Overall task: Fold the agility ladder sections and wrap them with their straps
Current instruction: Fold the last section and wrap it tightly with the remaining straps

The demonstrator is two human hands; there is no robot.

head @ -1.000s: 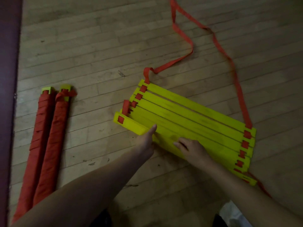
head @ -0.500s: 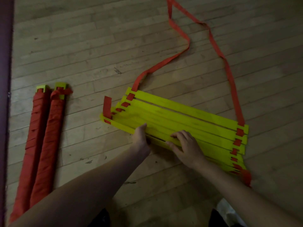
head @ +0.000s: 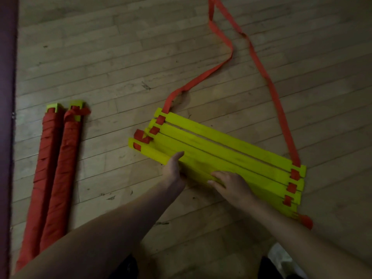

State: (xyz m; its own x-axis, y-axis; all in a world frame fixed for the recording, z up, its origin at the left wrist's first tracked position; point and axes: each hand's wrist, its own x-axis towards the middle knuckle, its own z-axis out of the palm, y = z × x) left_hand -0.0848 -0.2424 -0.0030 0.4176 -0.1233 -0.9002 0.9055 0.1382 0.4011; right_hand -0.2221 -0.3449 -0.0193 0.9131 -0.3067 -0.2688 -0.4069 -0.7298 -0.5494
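Pressing flat on the yellow rungs (head: 221,156), the right hand (head: 233,185) is lying spread while the left hand (head: 174,171) is gripping their near edge. Two strap-wrapped bundles (head: 54,174) are lying finished at nine o'clock; loose orange straps (head: 267,77) are trailing toward twelve across open wooden floor (head: 100,57).

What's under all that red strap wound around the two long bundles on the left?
Yellow ends poke out of the top of both wrapped bundles, matching the yellow rungs under the hands. The strap covers everything else, so how many rungs are inside cannot be seen.
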